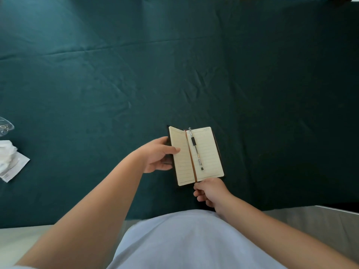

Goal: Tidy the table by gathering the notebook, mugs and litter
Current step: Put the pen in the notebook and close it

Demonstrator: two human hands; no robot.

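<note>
A small notebook (208, 152) with cream lined pages and a dark cover lies open on the green tablecloth, near the front edge. A pen (196, 150) rests along its middle fold beside a brown ribbon marker (191, 160). My left hand (159, 155) grips the left cover, thumb on the left page, which is lifted partway. My right hand (210, 191) pinches the lower end of the ribbon at the notebook's bottom edge. Crumpled white paper litter (7, 154) lies at the far left. No mug is in view.
A green cloth (174, 65) covers the table. A clear plastic item (5, 126) sits at the left edge above the litter, and a flat white wrapper (14, 169) lies under it. The table's front edge runs just before my body.
</note>
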